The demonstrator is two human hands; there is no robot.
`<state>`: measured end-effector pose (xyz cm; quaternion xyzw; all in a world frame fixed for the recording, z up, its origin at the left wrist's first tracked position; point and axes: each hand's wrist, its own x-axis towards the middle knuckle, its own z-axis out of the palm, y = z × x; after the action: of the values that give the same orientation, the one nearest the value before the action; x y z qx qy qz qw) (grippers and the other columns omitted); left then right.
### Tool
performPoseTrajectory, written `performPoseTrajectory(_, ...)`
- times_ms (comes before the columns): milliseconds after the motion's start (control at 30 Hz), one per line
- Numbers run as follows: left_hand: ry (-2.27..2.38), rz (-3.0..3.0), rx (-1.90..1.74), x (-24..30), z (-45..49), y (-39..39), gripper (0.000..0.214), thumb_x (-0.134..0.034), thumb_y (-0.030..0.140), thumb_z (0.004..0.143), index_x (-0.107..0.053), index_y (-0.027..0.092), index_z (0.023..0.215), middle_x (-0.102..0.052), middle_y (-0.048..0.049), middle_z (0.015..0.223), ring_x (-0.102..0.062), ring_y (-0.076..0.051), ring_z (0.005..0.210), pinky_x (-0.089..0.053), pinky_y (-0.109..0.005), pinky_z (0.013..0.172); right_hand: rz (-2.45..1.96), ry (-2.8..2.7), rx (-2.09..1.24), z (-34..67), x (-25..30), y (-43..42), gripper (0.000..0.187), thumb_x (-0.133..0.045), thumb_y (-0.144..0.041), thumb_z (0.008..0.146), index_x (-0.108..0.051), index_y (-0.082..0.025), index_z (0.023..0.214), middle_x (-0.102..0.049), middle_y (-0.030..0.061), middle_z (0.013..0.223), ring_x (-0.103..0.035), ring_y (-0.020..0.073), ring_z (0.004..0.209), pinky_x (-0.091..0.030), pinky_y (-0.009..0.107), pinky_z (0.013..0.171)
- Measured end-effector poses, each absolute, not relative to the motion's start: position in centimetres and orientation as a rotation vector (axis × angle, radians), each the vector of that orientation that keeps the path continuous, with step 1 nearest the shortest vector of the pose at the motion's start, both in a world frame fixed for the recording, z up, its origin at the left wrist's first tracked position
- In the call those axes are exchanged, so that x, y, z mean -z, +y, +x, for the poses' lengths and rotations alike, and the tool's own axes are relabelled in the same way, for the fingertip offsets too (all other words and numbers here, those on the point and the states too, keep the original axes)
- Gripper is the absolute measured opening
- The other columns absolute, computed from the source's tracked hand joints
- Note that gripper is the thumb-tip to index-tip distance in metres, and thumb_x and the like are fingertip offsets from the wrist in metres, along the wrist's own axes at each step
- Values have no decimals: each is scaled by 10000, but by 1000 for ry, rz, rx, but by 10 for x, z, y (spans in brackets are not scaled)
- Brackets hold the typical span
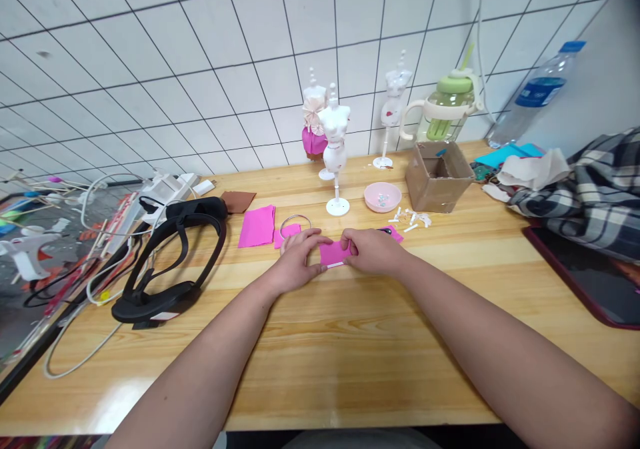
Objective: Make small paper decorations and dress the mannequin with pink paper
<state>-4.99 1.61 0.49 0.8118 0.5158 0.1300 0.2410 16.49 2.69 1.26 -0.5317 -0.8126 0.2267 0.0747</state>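
Observation:
A small pink piece of fabric (333,253) with a white strip along its lower edge lies between my two hands. My left hand (299,261) holds its left end between thumb and fingers. Pinched at the right end is my right hand (373,250), fingers curled in. Just behind the left hand are another pink piece (280,237) and a metal ring (296,218). A larger pink fabric square (257,226) rests farther left. Past my right hand, more pink fabric (395,233) shows with a dark-handled tool on it, partly hidden.
White mini mannequins (336,135) stand behind, one dressed in pink. A pink bowl (383,197), paper scraps (413,220) and a cardboard box (437,179) are at right, near a green-lidded jug (447,105). A black headset (170,262) and cables occupy the left; a tablet (590,275) lies far right.

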Motion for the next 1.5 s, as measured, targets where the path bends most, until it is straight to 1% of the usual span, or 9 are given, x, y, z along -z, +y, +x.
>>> performPoseTrajectory(100, 1422, 2218, -331, -5, -50, 16, 491, -682, 293, 757, -574, 308, 1236, -409, -68, 1456, -368, -331, 1324, -258, -521, 1086, -1649, -2422, -611, 168, -13, 28, 328, -663, -321, 738, -530, -239, 1027, -679, 7, 898, -587, 168, 737, -291, 250, 567)
performPoseTrajectory(400, 1434, 2230, -323, -6, -50, 17, 471, -686, 298, 759, -587, 310, 1219, -419, -59, 1449, -377, -328, 1321, -258, -526, 1091, -1638, -2304, -728, 180, -7, 34, 259, -678, -290, 718, -517, -238, 914, -653, -41, 830, -569, 131, 707, -290, 225, 552)
performPoseTrajectory(533, 1403, 2245, -374, -4, -52, 16, 426, -689, 289, 762, -621, 319, 1182, -460, -55, 1409, -402, -306, 1303, -294, -507, 1085, -1535, -2221, -760, 192, -20, 31, 215, -603, -216, 790, -556, -242, 998, -645, -52, 776, -578, 119, 701, -338, 217, 594)
performPoseTrajectory(633, 1331, 2301, -430, -4, -54, 13, 352, -649, 295, 808, -646, 342, 1156, -479, -42, 1392, -419, -287, 1291, -310, -501, 1081, -1446, -2393, -609, 193, -33, 20, 263, -496, -162, 851, -624, -270, 1055, -673, -11, 898, -605, 145, 811, -368, 234, 647)
performPoseTrajectory(733, 1268, 2423, -450, -7, -55, 9, 259, -600, 300, 854, -689, 369, 1088, -512, -22, 1366, -439, -280, 1275, -217, -557, 1117, -1413, -2694, -366, 185, -34, 3, 310, -490, -127, 846, -663, -241, 1076, -670, 61, 987, -612, 207, 922, -389, 266, 684)
performPoseTrajectory(867, 1191, 2681, -392, -14, -52, 3, 267, -567, 268, 878, -703, 412, 1057, -572, -7, 1304, -470, -271, 1235, -40, -629, 1124, -1403, -2819, -150, 175, -24, -14, 348, -498, -103, 838, -626, -199, 1146, -648, 95, 978, -617, 224, 903, -405, 276, 666)
performPoseTrajectory(1067, 1176, 2769, -252, -18, -48, 1, 281, -521, 303, 914, -681, 415, 1116, -598, -31, 1281, -473, -277, 1215, -80, -659, 1085, -1333, -2830, -74, 177, -17, -15, 300, -485, -127, 864, -618, -175, 1129, -634, 95, 947, -614, 230, 890, -404, 297, 668)
performPoseTrajectory(1267, 1195, 2754, -203, -21, -51, 4, 283, -584, 327, 876, -674, 442, 1119, -528, -10, 1366, -430, -299, 1253, -95, -656, 1080, -1290, -2864, -129, 177, -16, -17, 281, -487, -167, 883, -627, -193, 1125, -640, 91, 937, -629, 201, 819, -355, 281, 587)
performPoseTrajectory(1500, 1246, 2807, -176, -26, -52, 0, 247, -575, 356, 877, -692, 410, 1087, -543, -11, 1356, -423, -304, 1264, -66, -655, 1091, -1314, -2891, -124, 178, -20, -13, 367, -492, -177, 875, -618, -245, 1213, -647, 79, 940, -641, 210, 815, -343, 277, 561)
